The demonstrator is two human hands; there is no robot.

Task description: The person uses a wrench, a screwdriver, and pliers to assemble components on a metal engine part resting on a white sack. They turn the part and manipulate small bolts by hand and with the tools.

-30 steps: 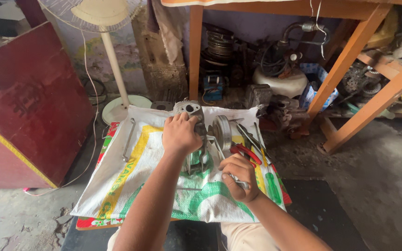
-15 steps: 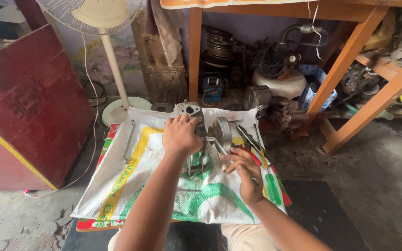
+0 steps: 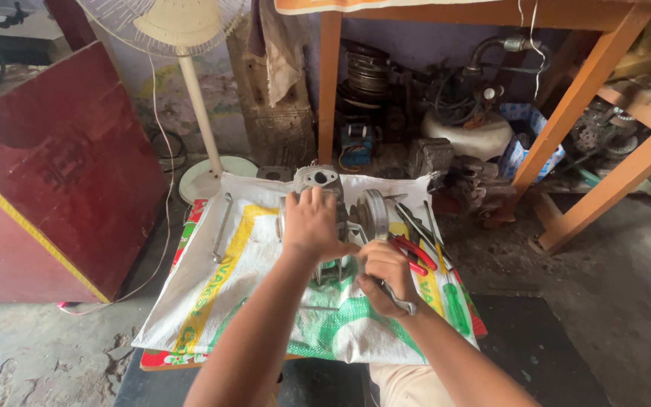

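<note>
It was a rough repair workshop: engine parts [image 3: 457,113] crowded under a wooden bench [image 3: 566,113], pliers [image 3: 414,255] and wrenches [image 3: 222,226] lay on a spread sack [image 3: 212,301] over the concrete floor [image 3: 604,301]

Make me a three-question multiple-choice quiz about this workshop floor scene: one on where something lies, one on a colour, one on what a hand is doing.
1. Where does the long wrench lie?
A. left part of the sack
B. on the wooden table
C. under the fan

2. What colour are the pliers' handles?
A. blue
B. red
C. black

3. What is the left hand doing?
A. hanging free
B. gripping the fan pole
C. resting on the metal engine part

Answers: 1 A, it lies on the sack left of the hands. 2 B, both handles are red. 3 C, the palm sits on the part while the right hand holds a metal tool.
</note>
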